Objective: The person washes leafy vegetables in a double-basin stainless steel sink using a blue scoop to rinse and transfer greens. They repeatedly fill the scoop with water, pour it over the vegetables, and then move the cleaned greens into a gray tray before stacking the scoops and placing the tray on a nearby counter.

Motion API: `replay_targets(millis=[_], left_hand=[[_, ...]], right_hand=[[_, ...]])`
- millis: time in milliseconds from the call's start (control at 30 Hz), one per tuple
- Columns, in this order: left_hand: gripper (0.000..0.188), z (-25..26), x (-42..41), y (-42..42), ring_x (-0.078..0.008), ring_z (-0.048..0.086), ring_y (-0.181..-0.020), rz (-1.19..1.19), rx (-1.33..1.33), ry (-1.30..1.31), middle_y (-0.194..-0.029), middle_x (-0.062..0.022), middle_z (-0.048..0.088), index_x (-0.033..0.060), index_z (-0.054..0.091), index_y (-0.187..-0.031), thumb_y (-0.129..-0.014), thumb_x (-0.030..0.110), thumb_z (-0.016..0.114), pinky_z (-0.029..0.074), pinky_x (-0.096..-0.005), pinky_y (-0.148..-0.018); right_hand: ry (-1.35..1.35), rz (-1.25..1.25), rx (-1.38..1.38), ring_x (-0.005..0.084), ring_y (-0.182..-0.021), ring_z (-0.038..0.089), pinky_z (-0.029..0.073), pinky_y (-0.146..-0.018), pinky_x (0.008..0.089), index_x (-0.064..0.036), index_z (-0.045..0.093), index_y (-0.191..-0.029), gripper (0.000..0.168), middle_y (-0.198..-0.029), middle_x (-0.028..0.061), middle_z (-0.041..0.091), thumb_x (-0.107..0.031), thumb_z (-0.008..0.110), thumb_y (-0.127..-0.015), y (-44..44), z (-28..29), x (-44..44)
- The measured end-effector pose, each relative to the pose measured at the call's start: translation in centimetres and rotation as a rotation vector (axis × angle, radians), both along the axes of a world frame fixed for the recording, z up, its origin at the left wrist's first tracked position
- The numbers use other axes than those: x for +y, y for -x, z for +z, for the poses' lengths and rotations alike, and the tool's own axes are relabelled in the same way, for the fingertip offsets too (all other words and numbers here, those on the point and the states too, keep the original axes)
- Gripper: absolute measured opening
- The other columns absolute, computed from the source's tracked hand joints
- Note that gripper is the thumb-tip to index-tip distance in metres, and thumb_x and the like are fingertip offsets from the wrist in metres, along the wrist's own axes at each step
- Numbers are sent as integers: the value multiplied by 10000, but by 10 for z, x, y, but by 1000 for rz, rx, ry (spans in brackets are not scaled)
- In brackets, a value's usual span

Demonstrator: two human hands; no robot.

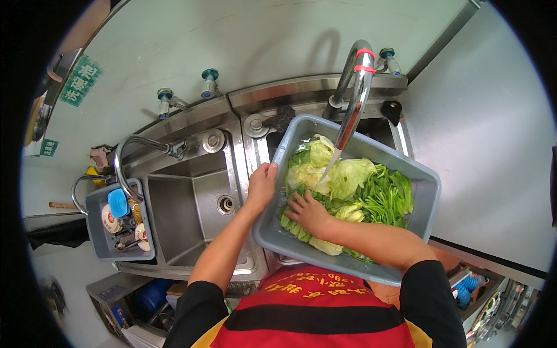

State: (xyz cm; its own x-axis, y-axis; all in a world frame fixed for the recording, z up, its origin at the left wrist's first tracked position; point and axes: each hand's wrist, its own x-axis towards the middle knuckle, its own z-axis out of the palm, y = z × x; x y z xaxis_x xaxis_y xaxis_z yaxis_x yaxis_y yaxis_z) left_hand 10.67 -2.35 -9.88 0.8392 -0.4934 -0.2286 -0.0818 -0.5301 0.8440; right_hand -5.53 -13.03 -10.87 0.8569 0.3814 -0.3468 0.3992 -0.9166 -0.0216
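Observation:
A grey plastic tub (417, 174) rests over the right-hand sink basin, tilted at an angle to the counter. My left hand (262, 186) grips its left rim. Inside, pale lettuce (350, 174) and green stemmed leafy vegetables (387, 195) sit in water. My right hand (310, 214) lies on the leaves at the tub's left side, fingers spread and nothing in its grasp. From the chrome faucet (354, 100), marked with red bands, a stream of water (329, 166) falls onto the lettuce.
Left of the tub is a steel sink basin (174, 213) with a curved faucet (126, 156). A second grey tub (98, 239) beyond it holds dishes and a blue container (118, 202). A dark scouring pad (283, 119) lies behind my tub; a smooth metal panel (478, 143) stands at right.

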Motion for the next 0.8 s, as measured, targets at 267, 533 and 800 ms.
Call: replay_targets(millis=[267,533,800], left_hand=[[398,7,-1,1,-246,498,-589,-14,-35,-38,-640,-149,541,-30,554,-797,-964,325,482,411,-389,-594],[398,2,0,0,-249,494,-587,-1,-41,1,-635,-154,532,-30,550,-790,-960,324,484,412,-391,-596],[386,-1,-3,1,-267,511,-599,2,-20,-5,-653,-167,548,-31,569,-817,-954,321,489,421,-392,-609]], right_hand=[[-153,208,-125,292,-1260,458,290,-1039,521,-181,474,-1328,424,-1329,96,508,-235,460,-907,-13,-24,-26],[-497,-56,579,275,-981,632,460,-861,458,-60,544,-1229,586,-1078,154,648,-246,717,-700,-54,5,-17],[-1174,-700,1551,223,-1007,616,497,-890,368,-5,522,-1256,662,-1147,120,633,-375,754,-759,-62,-16,-43]])
